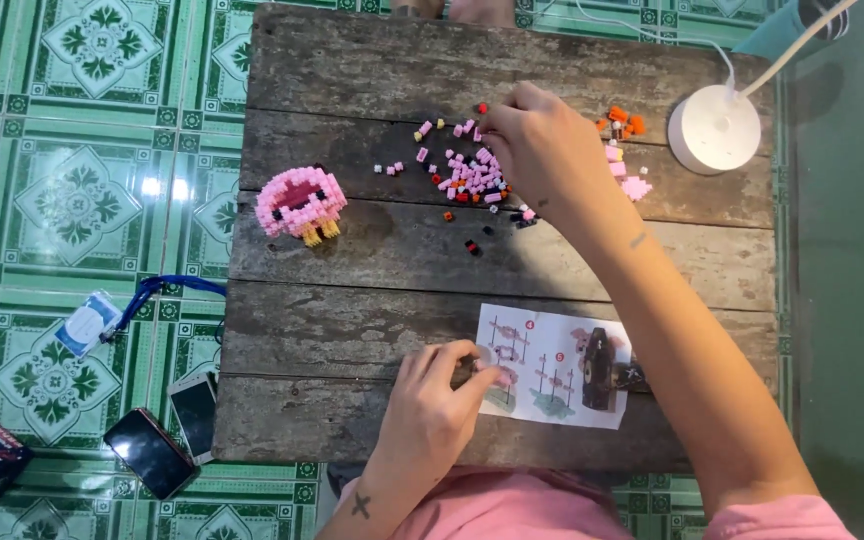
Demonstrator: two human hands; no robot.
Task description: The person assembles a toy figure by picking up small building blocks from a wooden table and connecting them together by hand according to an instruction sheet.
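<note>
Our right hand (542,150) reaches into the pile of small pink bricks (472,175), fingertips bunched together at its far edge; whether a brick is already pinched between them we cannot tell, since the knuckles hide the tips. Our left hand (432,395) rests on the wooden table (352,330), thumb and forefinger closed on a small pale piece (482,357) at the left edge of the instruction sheet (552,370).

To pick well here, we would separate one brick with the fingertips rather than scoop, because loose dark and red bricks (467,205) lie just beneath the palm and could scatter. We would keep the left hand steady beside the sheet so the diagram stays readable. The half-built pink figure (301,203) stands well left of our fingers; orange bricks (620,121) lie just right of them.
</note>
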